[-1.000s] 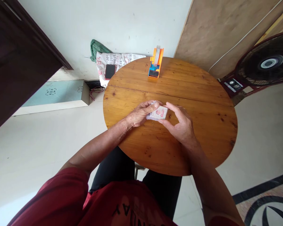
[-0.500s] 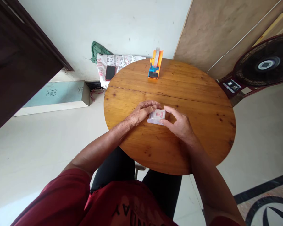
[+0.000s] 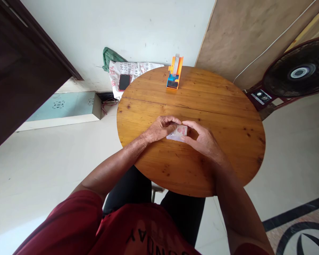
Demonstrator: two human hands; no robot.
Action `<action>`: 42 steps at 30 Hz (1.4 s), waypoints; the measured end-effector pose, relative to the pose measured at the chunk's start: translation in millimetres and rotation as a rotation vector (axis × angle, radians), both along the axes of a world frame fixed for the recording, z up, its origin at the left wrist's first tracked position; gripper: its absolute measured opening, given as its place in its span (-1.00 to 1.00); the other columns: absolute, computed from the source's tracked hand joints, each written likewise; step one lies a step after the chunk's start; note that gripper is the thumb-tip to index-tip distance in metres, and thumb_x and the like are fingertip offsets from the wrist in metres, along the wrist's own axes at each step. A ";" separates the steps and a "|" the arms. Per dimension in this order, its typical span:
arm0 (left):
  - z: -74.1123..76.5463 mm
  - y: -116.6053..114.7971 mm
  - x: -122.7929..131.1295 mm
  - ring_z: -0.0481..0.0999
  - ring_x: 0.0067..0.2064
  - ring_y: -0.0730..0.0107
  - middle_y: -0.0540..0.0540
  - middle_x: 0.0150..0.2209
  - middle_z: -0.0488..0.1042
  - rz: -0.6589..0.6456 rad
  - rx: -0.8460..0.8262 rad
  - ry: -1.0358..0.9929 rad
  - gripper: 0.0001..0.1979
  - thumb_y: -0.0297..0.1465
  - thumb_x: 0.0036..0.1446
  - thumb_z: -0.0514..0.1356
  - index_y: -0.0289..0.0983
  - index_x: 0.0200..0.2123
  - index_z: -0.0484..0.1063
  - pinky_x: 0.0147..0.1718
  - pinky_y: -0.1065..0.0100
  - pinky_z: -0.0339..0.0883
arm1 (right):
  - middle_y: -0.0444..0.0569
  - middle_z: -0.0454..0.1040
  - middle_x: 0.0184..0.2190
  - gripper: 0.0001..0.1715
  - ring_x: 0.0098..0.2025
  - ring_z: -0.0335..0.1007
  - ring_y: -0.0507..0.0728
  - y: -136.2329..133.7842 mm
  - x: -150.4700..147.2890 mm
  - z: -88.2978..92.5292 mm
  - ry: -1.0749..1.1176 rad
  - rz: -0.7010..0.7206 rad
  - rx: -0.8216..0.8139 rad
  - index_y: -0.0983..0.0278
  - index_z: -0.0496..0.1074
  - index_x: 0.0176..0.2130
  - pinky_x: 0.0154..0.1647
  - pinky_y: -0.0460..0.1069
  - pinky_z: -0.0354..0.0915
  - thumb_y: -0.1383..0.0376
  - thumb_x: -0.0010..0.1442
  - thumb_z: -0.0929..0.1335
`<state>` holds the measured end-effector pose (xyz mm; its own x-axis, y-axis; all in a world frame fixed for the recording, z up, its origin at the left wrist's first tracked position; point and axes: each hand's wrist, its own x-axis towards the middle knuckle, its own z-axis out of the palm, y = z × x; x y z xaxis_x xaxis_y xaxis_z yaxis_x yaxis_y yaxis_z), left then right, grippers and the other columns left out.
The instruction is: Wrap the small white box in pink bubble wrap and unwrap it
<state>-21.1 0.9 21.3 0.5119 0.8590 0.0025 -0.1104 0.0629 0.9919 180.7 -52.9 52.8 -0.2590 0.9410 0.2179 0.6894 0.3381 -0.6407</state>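
A small white packet with red print (image 3: 179, 131), apparently in clear plastic, is at the middle of a round wooden table (image 3: 154, 156). My left hand (image 3: 161, 128) grips its left end, thumb on top and fingers along the far side. At the right end, my right hand (image 3: 202, 138) holds it between thumb and forefinger, the forefinger tip at the far edge close to my left fingertips. Its contents cannot be made out.
Near the table's far edge stands an orange and blue tape dispenser (image 3: 173, 72). Beyond the left edge, a phone (image 3: 124, 82) lies on a printed white sack (image 3: 115, 71), with a green bag (image 3: 111, 58) behind. At the right is a large fan (image 3: 297, 72).
My left thumb has come down further over the packet's top. My right forefinger has shifted slightly left along the far edge, nearer my left fingertips.
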 end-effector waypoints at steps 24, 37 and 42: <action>2.0 6.2 -5.5 0.49 -0.41 0.48 -0.06 -0.38 0.60 -0.036 -0.042 -0.025 -0.72 -0.24 -0.01 0.42 -0.33 -0.29 0.60 -0.39 0.44 0.31 | -0.03 0.59 0.03 -0.65 0.04 0.54 0.22 -0.6 0.3 2.8 -0.061 0.169 0.088 0.09 0.54 0.04 0.10 0.17 0.44 0.32 0.29 0.35; 0.0 8.3 -5.5 0.54 -0.34 0.43 -0.09 -0.31 0.61 -0.003 -0.071 -0.069 -0.73 -0.29 -0.04 0.42 -0.34 -0.28 0.60 -0.28 0.39 0.38 | -0.04 0.54 0.15 -0.25 0.12 0.51 0.34 -4.3 5.8 0.6 -0.064 0.057 0.015 -0.02 0.31 0.28 0.13 0.33 0.43 0.29 0.15 0.45; 3.3 10.7 -9.7 0.55 -0.25 0.40 -0.10 -0.25 0.61 0.074 -0.079 -0.047 -0.71 -0.40 -0.04 0.37 -0.34 -0.19 0.58 -0.17 0.36 0.39 | 0.02 0.50 0.20 -0.10 0.19 0.46 0.38 -5.5 7.4 -0.9 -0.048 0.050 0.021 -0.03 0.20 0.36 0.19 0.40 0.38 0.29 0.11 0.48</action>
<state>-30.8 11.5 24.7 0.4479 0.8930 -0.0444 -0.1638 0.1308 0.9778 188.1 -58.4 51.9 -0.3160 0.9219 0.2240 0.7008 0.3859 -0.5999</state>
